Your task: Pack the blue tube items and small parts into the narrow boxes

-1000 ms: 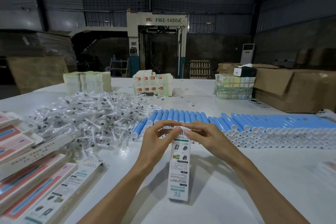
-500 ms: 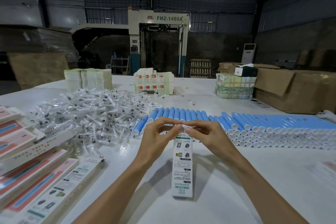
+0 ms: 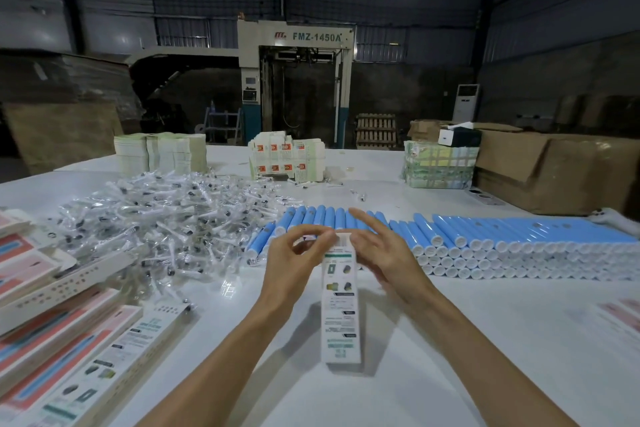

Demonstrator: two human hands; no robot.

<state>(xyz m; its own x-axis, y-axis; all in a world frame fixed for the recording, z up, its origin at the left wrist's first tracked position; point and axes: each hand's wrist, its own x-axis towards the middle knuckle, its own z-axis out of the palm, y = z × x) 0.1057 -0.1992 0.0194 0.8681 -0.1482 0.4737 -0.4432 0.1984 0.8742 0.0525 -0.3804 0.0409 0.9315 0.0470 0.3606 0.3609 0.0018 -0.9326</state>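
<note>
The narrow white cardboard box (image 3: 341, 305) with small print stands tilted in the middle. Its near end rests on the white surface (image 3: 485, 340) and its far end is lifted up to the hands, so the surface takes the weight and the top is easy to work on. The left hand (image 3: 294, 263) pinches the top end, with thumb and fingers curled together on the flap. I think it is opening or closing that end. The right hand (image 3: 384, 253) is just beside the same end, its fingers (image 3: 363, 220) straight and spread apart, gripping nothing I can see. I cannot tell if it touches the box, or what is inside.

Just behind the hands lie the blue tubes with white caps (image 3: 485, 236), side by side in a long row — easy to grab one at a time. To the left is a big pile of small parts in clear bags (image 3: 166, 218), also near. At the far left, flat pink and white boxes (image 3: 52, 322) lie stacked, likely waiting their turn.
</note>
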